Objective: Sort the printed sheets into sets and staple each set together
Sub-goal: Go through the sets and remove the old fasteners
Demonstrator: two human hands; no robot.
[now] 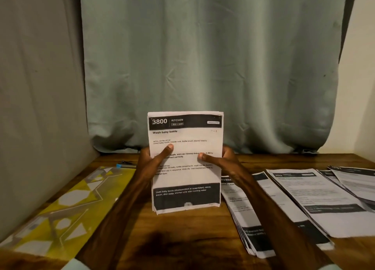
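Both hands gripped one set of sheets point(185, 178) upright over the wooden table point(182, 239). The left hand point(151, 162) and right hand point(221, 160) each clasped a side edge, thumb across the printed face. The thin, limp leaves sat unevenly at the bottom edge. A slack grip would probably let them fan or slide into the fanned piles point(304, 198) lying flat just to the right. A glossy yellow patterned mat point(60, 204) lay at the left.

Dim warm light is tinting everything yellowish, the held sheets point(185, 162) are reading fairly sharp, but the piles point(316, 198) on the right are smearing out and the edges are bending.
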